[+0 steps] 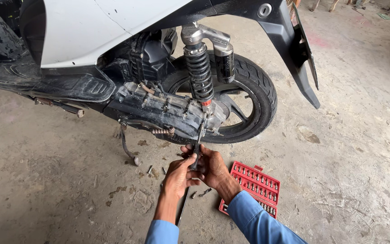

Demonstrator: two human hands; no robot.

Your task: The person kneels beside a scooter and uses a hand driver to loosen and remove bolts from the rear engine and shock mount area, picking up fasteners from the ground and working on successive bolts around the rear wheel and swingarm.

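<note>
A scooter's rear end stands on a concrete floor, with a dirty black engine case (159,110), a coil shock absorber (199,72) and the rear wheel (253,97). Both my hands meet just below the case. My left hand (177,176) and my right hand (213,169) are closed around a long dark tool (197,151) whose tip points up at the lower edge of the case near the shock mount. Both sleeves are blue. The tool's tip is hard to make out against the case.
An open red case of sockets and bits (253,187) lies on the floor right of my right arm. Loose bolts (152,171) and a thin rod (182,210) lie by my left hand. The side stand (129,151) hangs down to the left.
</note>
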